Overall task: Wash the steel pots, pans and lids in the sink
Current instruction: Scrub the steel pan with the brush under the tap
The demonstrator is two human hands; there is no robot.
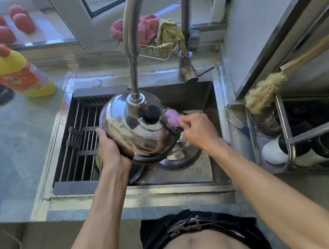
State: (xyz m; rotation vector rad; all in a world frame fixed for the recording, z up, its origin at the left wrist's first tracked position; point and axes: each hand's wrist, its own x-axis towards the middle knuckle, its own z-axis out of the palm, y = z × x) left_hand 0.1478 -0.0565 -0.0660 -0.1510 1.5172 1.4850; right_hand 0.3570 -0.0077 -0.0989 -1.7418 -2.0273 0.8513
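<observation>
Under the faucet, above the sink, my left hand fingers grip the steel lid while my right hand pinches what looks like a scourer against it; wet steel could slip onto the pots below.

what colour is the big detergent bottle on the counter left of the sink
Yellow, with an orange-red label: the detergent bottle, in the head view.

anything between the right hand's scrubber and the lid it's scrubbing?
Nothing visible. The right hand presses the scrubber straight onto the steel lid, which the left hand grips; the faucet head hangs over the lid's centre, clear of the contact.
</observation>
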